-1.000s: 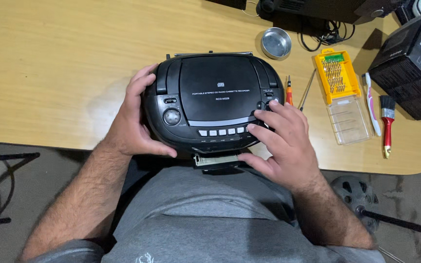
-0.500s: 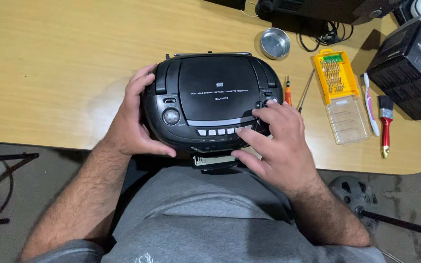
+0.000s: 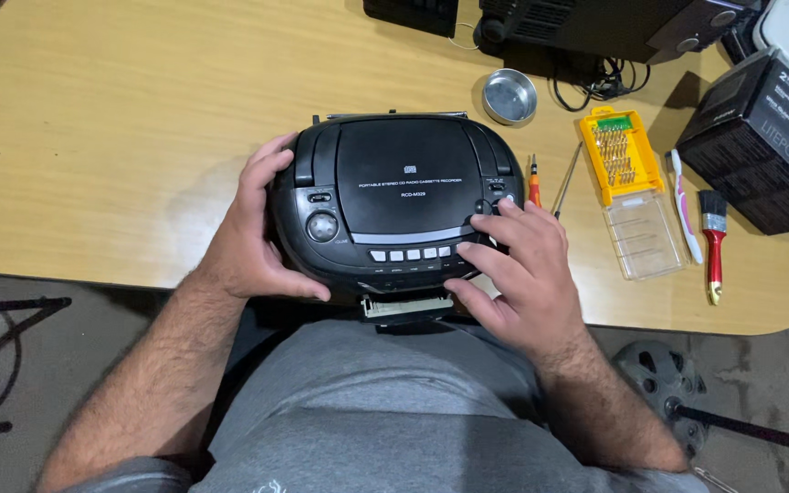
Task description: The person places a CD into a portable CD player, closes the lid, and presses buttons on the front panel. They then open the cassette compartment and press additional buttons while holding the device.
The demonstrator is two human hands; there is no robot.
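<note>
Boombox (image 3: 401, 196), black, sits at near edge of wooden surface (image 3: 111, 146), front overhanging toward the lap. Left hand (image 3: 253, 233) cupped around its left end, fingers curled over the top corner, thumb along the lower front, forearm angled in from lower left. Right hand (image 3: 518, 274) lies flat, fingers spread across the right-side buttons, not gripping. Right of it: yellow bit case (image 3: 627, 178), red-handled brush (image 3: 712, 242), orange screwdriver (image 3: 534, 183); small metal bowl (image 3: 510, 96) behind.
</note>
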